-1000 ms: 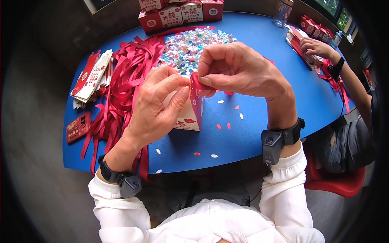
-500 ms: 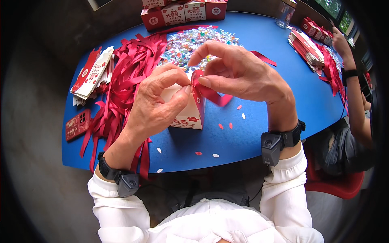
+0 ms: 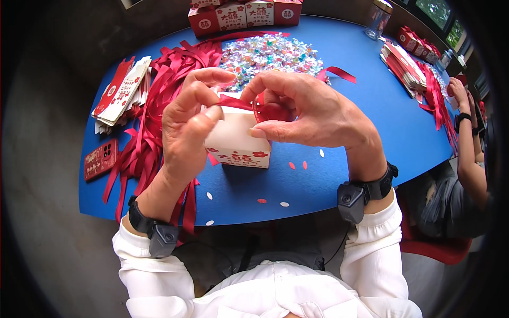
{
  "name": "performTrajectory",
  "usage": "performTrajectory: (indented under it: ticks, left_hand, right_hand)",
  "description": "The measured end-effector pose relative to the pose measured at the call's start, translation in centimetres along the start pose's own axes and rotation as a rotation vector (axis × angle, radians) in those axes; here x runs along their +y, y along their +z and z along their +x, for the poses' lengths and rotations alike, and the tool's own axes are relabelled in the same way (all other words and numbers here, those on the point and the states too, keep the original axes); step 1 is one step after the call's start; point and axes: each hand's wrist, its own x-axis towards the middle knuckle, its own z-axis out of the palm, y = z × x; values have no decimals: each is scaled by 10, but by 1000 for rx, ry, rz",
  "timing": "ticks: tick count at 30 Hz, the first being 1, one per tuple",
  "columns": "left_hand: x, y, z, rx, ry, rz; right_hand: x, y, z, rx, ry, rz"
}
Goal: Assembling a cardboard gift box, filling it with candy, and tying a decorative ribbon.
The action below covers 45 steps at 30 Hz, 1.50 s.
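Blue table (image 3: 339,185) near edge; both hands pinch ribbon (image 3: 238,103) atop box (image 3: 236,143).

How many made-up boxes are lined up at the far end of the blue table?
4. The boxes stand side by side at the table's far edge: a red one, a white one, another white one, and a red one. More may be beyond the picture's top.

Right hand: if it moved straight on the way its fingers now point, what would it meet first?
The right hand points left across the small box; it would probably meet the left hand first, though depth is unclear.
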Motion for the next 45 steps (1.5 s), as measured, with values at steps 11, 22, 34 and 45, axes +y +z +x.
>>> performTrajectory:
  ticks: [11, 22, 34, 45]
  left_hand:
    - [-7, -10, -3, -78, -35, -322]
    - [2, -26, -14, -277, -212, -236]
    - [-9, -35, -16, -404, -269, -305]
    - [-7, -37, -22, -424, -150, 194]
  right_hand:
    - [-4, 32, 6, 197, 61, 134]
    - [-5, 40, 9, 426, -93, -105]
    - [-4, 47, 18, 274, 39, -206]
    - [-3, 36, 15, 229, 79, 290]
